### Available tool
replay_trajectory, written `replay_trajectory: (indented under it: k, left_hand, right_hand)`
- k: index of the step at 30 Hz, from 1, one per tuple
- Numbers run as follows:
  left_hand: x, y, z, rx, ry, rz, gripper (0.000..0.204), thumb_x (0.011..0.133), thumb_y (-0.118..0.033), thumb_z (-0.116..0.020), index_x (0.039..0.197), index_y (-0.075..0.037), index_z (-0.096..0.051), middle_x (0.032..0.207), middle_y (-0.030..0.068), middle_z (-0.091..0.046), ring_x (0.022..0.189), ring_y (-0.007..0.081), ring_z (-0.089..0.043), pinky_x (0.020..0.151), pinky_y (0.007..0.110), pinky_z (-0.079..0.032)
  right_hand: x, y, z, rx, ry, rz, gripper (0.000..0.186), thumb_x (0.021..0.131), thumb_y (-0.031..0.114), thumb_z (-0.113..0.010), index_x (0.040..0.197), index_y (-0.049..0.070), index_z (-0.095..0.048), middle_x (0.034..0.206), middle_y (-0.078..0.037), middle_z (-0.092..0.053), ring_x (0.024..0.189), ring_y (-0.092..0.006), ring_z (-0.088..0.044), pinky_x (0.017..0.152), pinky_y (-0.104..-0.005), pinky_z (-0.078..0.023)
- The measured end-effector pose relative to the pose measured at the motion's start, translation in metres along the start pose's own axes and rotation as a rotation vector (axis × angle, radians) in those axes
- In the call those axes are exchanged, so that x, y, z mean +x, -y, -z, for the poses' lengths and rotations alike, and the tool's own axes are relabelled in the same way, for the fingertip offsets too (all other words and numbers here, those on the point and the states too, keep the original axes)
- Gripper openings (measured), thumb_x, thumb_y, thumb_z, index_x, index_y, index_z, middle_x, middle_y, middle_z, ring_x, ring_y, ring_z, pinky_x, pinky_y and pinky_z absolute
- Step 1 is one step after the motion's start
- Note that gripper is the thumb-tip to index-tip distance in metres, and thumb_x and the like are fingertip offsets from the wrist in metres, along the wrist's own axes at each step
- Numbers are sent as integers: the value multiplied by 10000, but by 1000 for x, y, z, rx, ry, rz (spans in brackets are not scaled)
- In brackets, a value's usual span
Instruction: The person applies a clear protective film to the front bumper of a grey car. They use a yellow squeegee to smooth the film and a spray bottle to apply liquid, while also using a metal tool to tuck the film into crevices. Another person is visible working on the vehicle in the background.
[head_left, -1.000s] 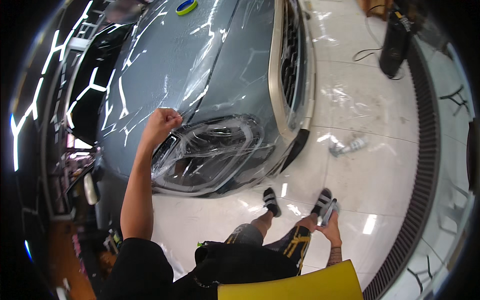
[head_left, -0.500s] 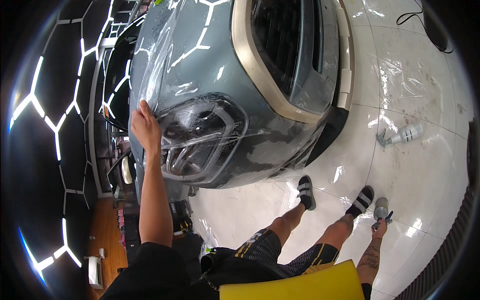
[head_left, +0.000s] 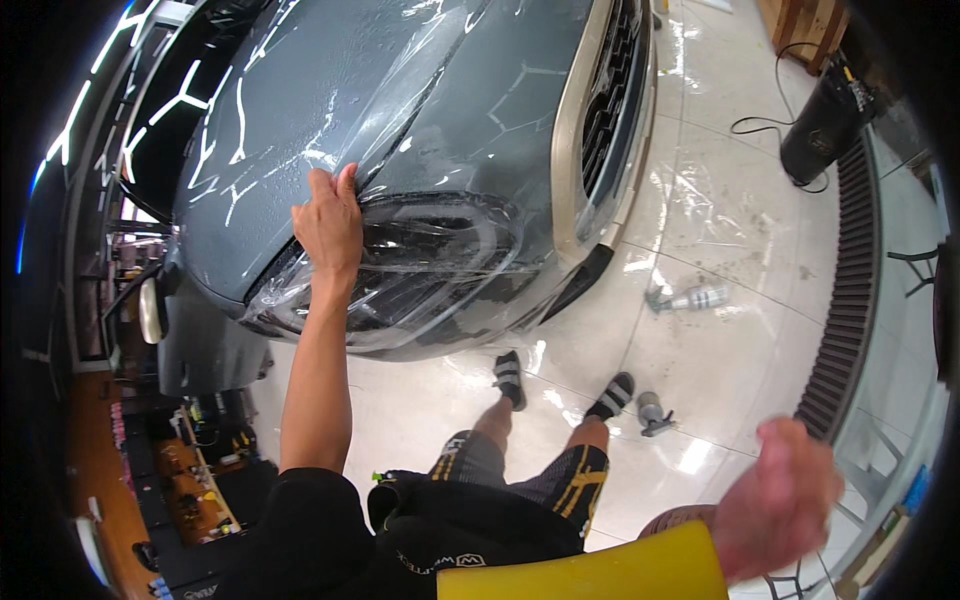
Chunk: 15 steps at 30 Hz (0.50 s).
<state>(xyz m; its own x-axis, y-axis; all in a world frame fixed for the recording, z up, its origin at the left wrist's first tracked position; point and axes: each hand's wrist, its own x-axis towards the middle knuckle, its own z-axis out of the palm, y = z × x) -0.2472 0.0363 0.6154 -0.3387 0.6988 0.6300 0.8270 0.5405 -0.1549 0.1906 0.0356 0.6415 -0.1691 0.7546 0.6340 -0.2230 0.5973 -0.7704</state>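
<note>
In the middle left, my left hand (head_left: 330, 225) is closed on the edge of a clear plastic film (head_left: 415, 75). The film is wet and wrinkled, draped over the front corner of a grey car (head_left: 300, 90) and across its dark headlight (head_left: 440, 235). My right hand (head_left: 785, 500) is raised at the lower right, away from the car. Motion blurs its fingers, so their grip cannot be made out. A spray bottle (head_left: 652, 412) stands on the floor beside my foot, apart from that hand.
A second, clear spray bottle (head_left: 695, 298) lies on the pale tiled floor (head_left: 740, 330). A black cylinder (head_left: 825, 130) with a cable stands at the upper right, near a dark floor grate (head_left: 850, 280). Something yellow (head_left: 590, 570) covers the bottom edge. Shelving (head_left: 200, 470) is at lower left.
My right hand has let go of the spray bottle, now on the floor, and has risen. My left hand still grips the film, now by the hood seam. The view has shifted.
</note>
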Motion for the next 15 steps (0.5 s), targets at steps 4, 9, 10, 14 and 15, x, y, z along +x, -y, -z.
replay_trajectory:
  k: [4,9,10,14,15]
  left_hand:
    - [8,6,-1,-10,-67,-46,327,935,-378,-498,798,-82,-471,519,89,-567,456,300,-537,602,364,-347]
    - [7,27,7,-50,27,43,296,952,-344,-479,824,-77,-477,518,95,-544,483,321,-530,614,368,-349]
    - [7,28,5,-75,27,42,290,954,-339,-475,828,-78,-475,514,93,-545,482,318,-530,617,364,-347]
    - [18,26,6,-112,51,33,254,959,-299,-474,830,-80,-473,521,88,-557,476,308,-532,622,355,-337]
    - [21,25,5,-124,54,33,249,959,-292,-476,827,-81,-473,521,86,-558,472,307,-530,621,354,-336]
  right_hand:
    - [70,66,-41,186,414,48,262,750,177,-642,984,60,-630,778,-82,-632,667,-230,-598,635,-336,-480]
    - [54,-16,-81,322,529,-672,382,756,70,-697,1089,9,-521,962,-80,-629,822,-173,-626,713,-275,-518]
    - [32,-39,-102,396,282,-911,459,749,38,-701,1158,1,-497,1001,-84,-626,869,-179,-632,764,-291,-524]
    - [42,-150,-191,224,58,-645,417,790,-33,-575,1200,12,-511,1092,-132,-570,1005,-243,-562,879,-341,-444]
    - [66,-171,-200,-195,95,-373,385,793,-30,-560,1173,25,-540,1055,-150,-568,952,-278,-572,848,-364,-452]
